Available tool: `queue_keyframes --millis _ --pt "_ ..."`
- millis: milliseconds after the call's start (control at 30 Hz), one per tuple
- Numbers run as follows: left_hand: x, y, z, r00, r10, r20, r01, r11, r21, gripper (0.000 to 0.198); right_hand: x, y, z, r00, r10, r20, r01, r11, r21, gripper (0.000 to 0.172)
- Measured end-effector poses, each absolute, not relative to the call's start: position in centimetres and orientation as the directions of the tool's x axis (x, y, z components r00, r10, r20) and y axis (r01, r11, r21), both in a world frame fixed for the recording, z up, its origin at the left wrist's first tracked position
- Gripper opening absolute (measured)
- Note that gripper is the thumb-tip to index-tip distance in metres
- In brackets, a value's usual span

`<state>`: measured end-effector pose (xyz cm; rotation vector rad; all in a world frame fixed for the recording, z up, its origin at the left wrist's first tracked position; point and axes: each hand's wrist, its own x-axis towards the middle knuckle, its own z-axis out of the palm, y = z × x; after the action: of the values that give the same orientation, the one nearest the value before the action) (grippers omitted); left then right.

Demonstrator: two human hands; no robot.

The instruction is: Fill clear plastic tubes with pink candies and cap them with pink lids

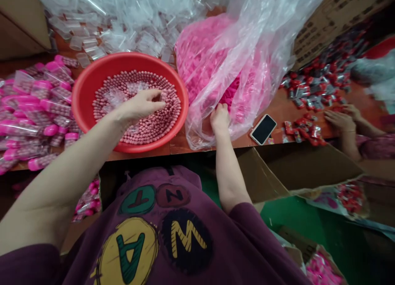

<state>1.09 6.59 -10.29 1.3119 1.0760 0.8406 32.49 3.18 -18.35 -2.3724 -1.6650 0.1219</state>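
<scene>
My left hand (142,106) is over a red basin (82,87) of small pink balls (148,130). Its thumb and fingers curl round something pale that I cannot make out. A few clear plastic tubes (114,97) lie on the balls in the basin. At the mouth of a clear plastic bag (197,132) is my right hand (220,118), fingers curled in towards the bright pink plastic caps (230,93). Its fingertips are partly hidden, and what they hold does not show.
Filled tubes with pink caps (33,108) are heaped at left. Empty clear tubes (123,25) are piled behind the basin. A phone (263,129) lies right of the bag. Further right, another person's hands (342,120) are near small red-capped items (308,128). An open carton (302,165) stands below the table edge.
</scene>
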Motion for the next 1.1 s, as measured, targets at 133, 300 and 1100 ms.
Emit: queue_keyframes --millis 133,300,1100 --pt "-0.4 3.7 -8.5 0.391 0.87 -0.301 -0.126 0.374 0.919 0.013 32.8 4.0 -18.0 0.391 0.919 -0.045 0.905 -0.392 -0.165 0.044" --pt "-2.4 1.1 -9.2 0.401 0.862 -0.309 -0.375 0.462 0.804 0.018 32.9 2.6 -17.4 0.362 0.9 0.243 0.874 -0.237 -0.424 0.028" --pt "-3.0 -0.6 -10.0 0.195 0.92 -0.341 -0.507 0.392 0.768 0.016 16.8 1.6 -9.2 -0.437 0.85 0.294 0.578 0.515 -0.633 0.03"
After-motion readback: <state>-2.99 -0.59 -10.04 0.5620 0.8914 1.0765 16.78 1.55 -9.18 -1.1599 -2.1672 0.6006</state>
